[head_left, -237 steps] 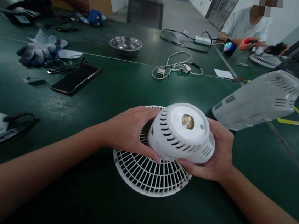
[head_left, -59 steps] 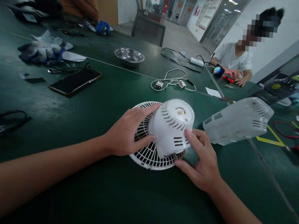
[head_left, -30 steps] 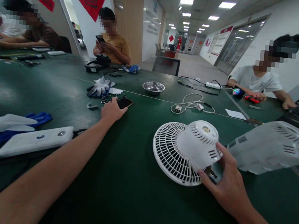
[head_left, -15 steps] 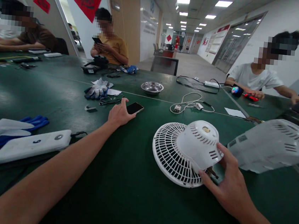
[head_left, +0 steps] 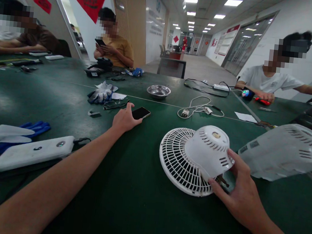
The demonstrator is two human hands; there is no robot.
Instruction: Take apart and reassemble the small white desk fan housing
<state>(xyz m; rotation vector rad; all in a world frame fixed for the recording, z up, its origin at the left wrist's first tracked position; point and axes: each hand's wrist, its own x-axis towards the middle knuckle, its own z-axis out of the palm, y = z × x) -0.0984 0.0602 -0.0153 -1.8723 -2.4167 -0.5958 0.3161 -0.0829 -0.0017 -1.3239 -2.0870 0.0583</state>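
Observation:
My right hand [head_left: 244,191] grips the lower right of a white fan motor housing [head_left: 207,148], thumb below and fingers on its side. The housing is joined to a round white fan grille [head_left: 174,156], tilted on the green table. A small brown metal piece [head_left: 223,180] pokes out between housing and palm. Farther off, my left hand [head_left: 125,118] is at the left end of a dark-screened smartphone [head_left: 141,113], thumb and forefinger curled around that end. A white plastic fan base [head_left: 283,152] with vent slots stands right of my right hand.
A steel bowl [head_left: 158,91], a coiled white cable [head_left: 197,108] and work gloves [head_left: 101,93] lie beyond my hands. At left are a white power bank-like device [head_left: 33,154] and blue-white gloves [head_left: 6,136]. Several people sit around the table; one at right reaches sideways.
My hands and the fan parts stay almost in place, with only a slight shift of view. The person at right has stretched an arm farther to the right.

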